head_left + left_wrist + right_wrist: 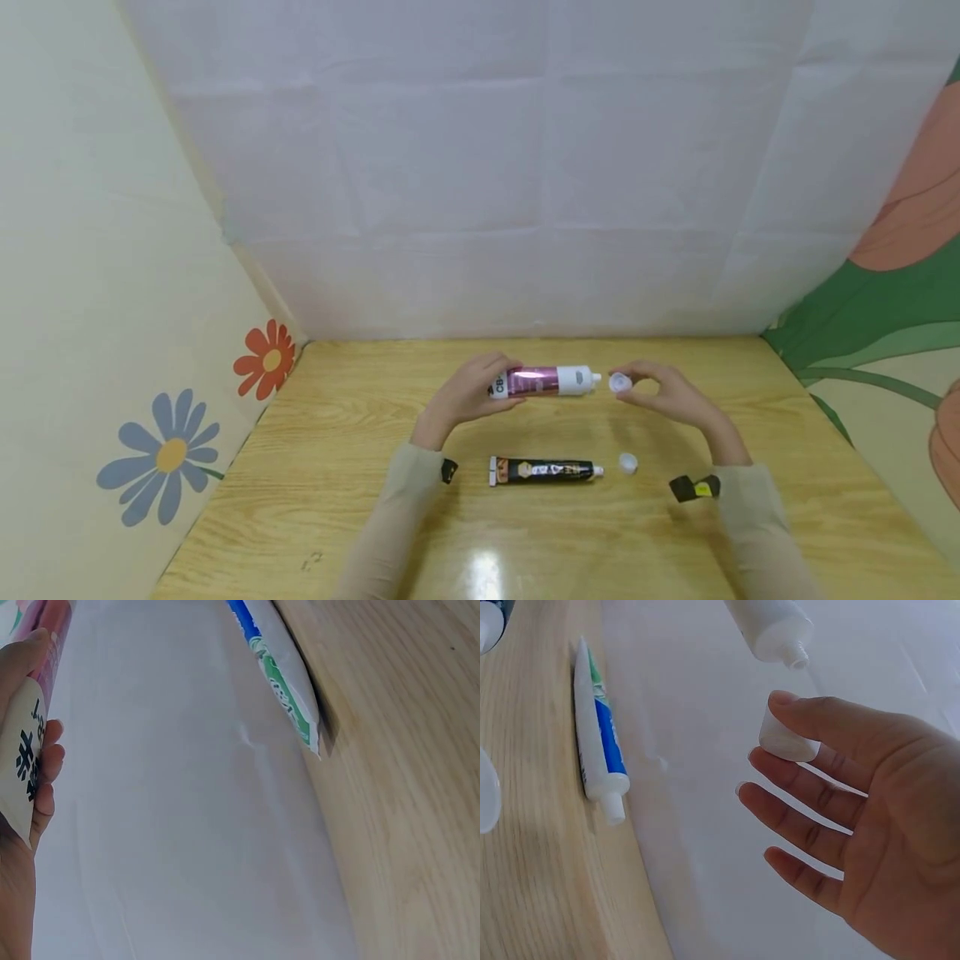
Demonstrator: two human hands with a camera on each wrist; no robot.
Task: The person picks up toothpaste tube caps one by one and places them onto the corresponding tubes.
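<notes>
My left hand grips a pink and white toothpaste tube by its flat end, held level above the table with its bare white nozzle facing right. The tube's printed end shows in the left wrist view. Just right of the nozzle, a white cap is pinched between the thumb and fingers of my right hand, apart from the tube. In the right wrist view the cap sits below the nozzle. Nearer me, a black toothpaste tube lies uncapped, with a loose white cap beside its nozzle.
A white, blue and green tube, uncapped, lies on the wooden table near the back sheet; the head view does not plainly show it. A white sheet hangs behind the table. Flower-patterned walls stand at both sides.
</notes>
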